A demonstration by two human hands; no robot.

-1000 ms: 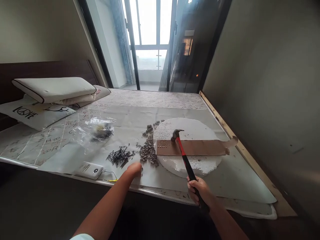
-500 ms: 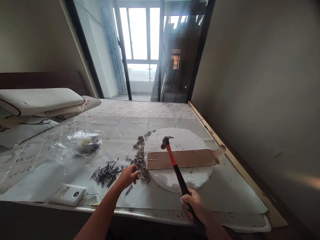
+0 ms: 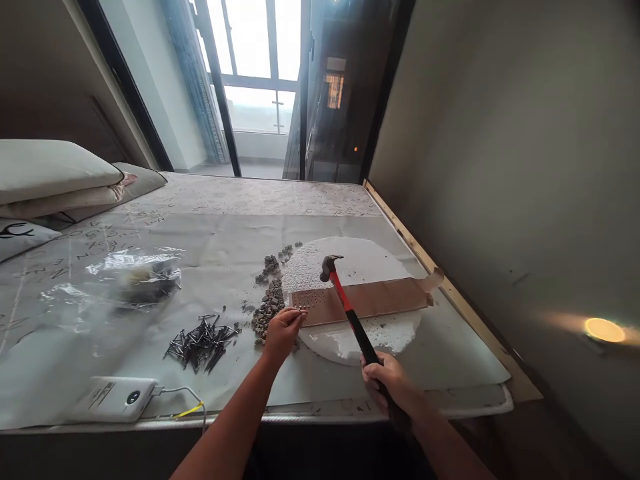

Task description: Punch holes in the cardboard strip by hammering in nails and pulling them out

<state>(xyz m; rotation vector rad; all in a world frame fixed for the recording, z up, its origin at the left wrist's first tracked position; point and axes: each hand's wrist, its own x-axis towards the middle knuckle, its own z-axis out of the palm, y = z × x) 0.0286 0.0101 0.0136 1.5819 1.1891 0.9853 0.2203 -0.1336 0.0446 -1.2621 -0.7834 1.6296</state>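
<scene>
My right hand (image 3: 387, 383) is wrapped round the black grip of a claw hammer (image 3: 345, 297). Its red-and-black handle slants up and left, and the metal head hovers over a brown board (image 3: 370, 301). The board lies across a round white foam slab (image 3: 345, 257); rows of small holes and some nails show at its left end. There my left hand (image 3: 283, 333) is pinched closed at the board's near-left corner, on what looks like a nail, mostly hidden by the fingers. A pile of loose nails (image 3: 203, 343) lies left of this hand.
Grey gravel (image 3: 270, 303) is heaped along the slab's left side. A clear plastic bag (image 3: 145, 277) and a white power bank (image 3: 117, 399) with a cable lie further left. Pillows (image 3: 55, 170) rest at the far left. A wooden rail (image 3: 415, 243) runs between mattress and wall.
My left hand has moved right and forward from beside the nails to the board's left end. The hammer stays raised in my right hand. The view has tilted down and turned right.
</scene>
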